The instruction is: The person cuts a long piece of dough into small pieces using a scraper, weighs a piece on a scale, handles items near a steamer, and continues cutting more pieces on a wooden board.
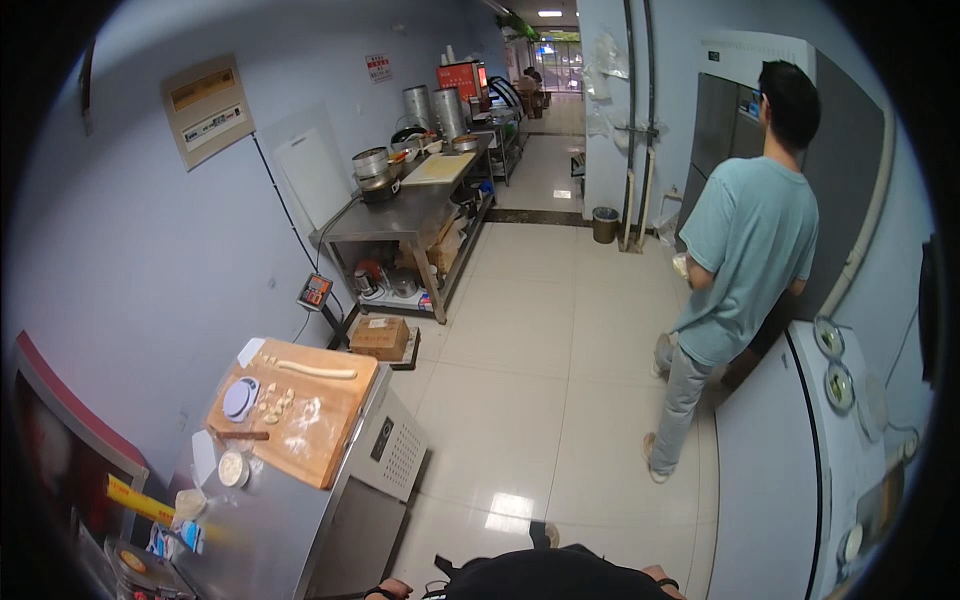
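At the bottom edge, my left hand (395, 589) hangs by my side, right of a steel counter (274, 517). My right hand (660, 579) hangs on the other side of my dark clothing. Both are cut off by the frame, and nothing held shows in either. A wooden board (330, 420), dusted with flour, lies on the counter. It carries a long dough rope (319, 370), several dough pieces (279, 405), a white kitchen scale (241, 398) and a brown rolling pin (241, 435). Beside it sits a bowl of white contents (234, 469).
A person (750, 255) in a teal shirt faces a tall refrigerator (720, 112), holding something pale. Right of me runs a white chest freezer (765, 480) with plates on top. Ahead left stand a cardboard box (380, 339) on a floor scale and a steel worktable (390, 221).
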Tool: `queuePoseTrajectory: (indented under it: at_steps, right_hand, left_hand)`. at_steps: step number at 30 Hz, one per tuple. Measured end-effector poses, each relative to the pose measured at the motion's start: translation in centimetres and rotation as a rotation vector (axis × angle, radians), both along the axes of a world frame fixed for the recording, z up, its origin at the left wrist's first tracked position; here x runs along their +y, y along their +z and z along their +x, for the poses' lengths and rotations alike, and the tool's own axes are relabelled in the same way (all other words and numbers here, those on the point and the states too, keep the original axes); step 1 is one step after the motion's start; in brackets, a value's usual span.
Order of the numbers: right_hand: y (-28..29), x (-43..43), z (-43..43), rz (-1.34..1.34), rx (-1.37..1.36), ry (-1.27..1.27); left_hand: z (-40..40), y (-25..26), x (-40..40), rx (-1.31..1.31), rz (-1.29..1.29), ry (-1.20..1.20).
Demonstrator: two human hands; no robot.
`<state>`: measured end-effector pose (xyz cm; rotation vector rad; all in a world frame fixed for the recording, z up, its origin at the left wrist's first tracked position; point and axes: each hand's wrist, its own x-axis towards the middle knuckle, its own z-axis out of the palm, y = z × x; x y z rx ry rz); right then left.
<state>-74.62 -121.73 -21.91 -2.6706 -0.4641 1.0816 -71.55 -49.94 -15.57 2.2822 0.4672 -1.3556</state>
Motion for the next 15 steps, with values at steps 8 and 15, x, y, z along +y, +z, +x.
queuePoseTrajectory:
  at_steps: [8, 15]
  right_hand:
    - [6.8, -1.3, 34.3, 0.283, 0.259, -1.279]
    - [5.5, -1.8, 51.4, 0.179, 0.234, -1.214]
  left_hand:
    - [22.0, -2.4, -7.6, -0.055, -0.22, 0.647]
    - [44.2, -5.0, -7.8, 0.034, -0.125, 0.573]
